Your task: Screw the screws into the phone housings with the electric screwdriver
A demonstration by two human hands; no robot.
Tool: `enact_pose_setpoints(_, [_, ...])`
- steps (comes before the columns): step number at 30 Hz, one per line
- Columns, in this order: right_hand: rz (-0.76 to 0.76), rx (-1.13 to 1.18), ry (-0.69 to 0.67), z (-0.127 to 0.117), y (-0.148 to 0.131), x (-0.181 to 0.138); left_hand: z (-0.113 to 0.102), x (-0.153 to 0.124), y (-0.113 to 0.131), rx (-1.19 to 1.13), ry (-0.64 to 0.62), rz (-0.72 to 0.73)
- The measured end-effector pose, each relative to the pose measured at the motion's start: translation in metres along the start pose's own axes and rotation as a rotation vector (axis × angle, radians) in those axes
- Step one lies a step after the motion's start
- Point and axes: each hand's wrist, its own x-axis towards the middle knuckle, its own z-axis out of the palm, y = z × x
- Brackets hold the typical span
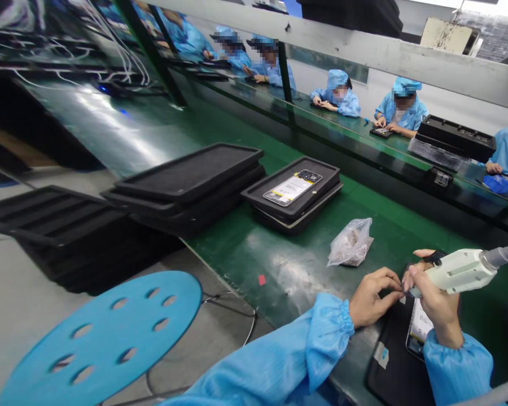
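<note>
Screw-seating step, I'd say: right hand (438, 307) grip clenched on the pale green electric screwdriver (459, 272), left hand (372, 296) pinched shut at its tip over the white-backed phone (420, 331). Next bit wants a steady, straight tool.

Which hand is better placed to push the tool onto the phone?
Probably the right hand: it grips the pale tool above the phone. The left hand only pinches beside its tip.

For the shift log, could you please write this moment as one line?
right hand: holds electric screwdriver | left hand: fingers at its tip | beneath: phone in black tray | nearby: plastic bag
</note>
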Motion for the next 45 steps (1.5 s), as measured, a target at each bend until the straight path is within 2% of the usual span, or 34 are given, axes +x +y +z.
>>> enact_pose_setpoints(4, [-0.017, -0.012, 0.000, -0.001, 0.001, 0.000, 0.000, 0.000, -0.002, -0.006, 0.028, -0.014])
enact_pose_setpoints(10, [0.002, 0.025, -0.001, -0.007, 0.006, 0.000, 0.000, -0.001, -0.005, 0.009, -0.017, -0.058])
enact_pose_setpoints(21, [-0.007, -0.006, -0.030, -0.006, 0.009, 0.001, 0.001, 0.000, -0.001, 0.012, 0.046, 0.028])
enact_pose_setpoints(24, [-0.045, -0.033, 0.011, -0.020, 0.002, 0.006, -0.014, -0.001, 0.012, 0.105, 0.123, 0.131])
enact_pose_setpoints(27, [-0.088, -0.008, 0.127, -0.041, -0.008, 0.012, -0.048, 0.005, 0.023, 0.345, 0.345, 0.276])
enact_pose_setpoints(29, [-0.110, 0.027, 0.218, -0.055, -0.013, 0.017, -0.075, 0.013, 0.021, 0.528, 0.467, 0.269])
enact_pose_setpoints(30, [-0.123, 0.041, 0.261, -0.061, -0.015, 0.019, -0.087, 0.017, 0.017, 0.608, 0.471, 0.228])
enact_pose_setpoints(32, [-0.142, 0.049, 0.333, -0.071, -0.018, 0.024, -0.107, 0.024, 0.005, 0.748, 0.369, 0.105])
enact_pose_setpoints(34, [-0.152, 0.042, 0.388, -0.078, -0.019, 0.027, -0.119, 0.028, -0.008, 0.863, 0.210, -0.033])
enact_pose_setpoints(36, [-0.160, 0.033, 0.417, -0.085, -0.019, 0.029, -0.121, 0.031, -0.018, 0.940, 0.067, -0.144])
enact_pose_setpoints(39, [-0.166, 0.008, 0.420, -0.094, -0.019, 0.027, -0.116, 0.034, -0.019, 0.969, -0.122, -0.213])
enact_pose_setpoints(41, [-0.153, -0.015, 0.414, -0.101, -0.018, 0.025, -0.110, 0.037, -0.015, 0.970, -0.175, -0.242])
enact_pose_setpoints(45, [-0.122, -0.015, 0.435, -0.110, -0.009, 0.024, -0.098, 0.050, -0.010, 1.032, -0.104, -0.476])
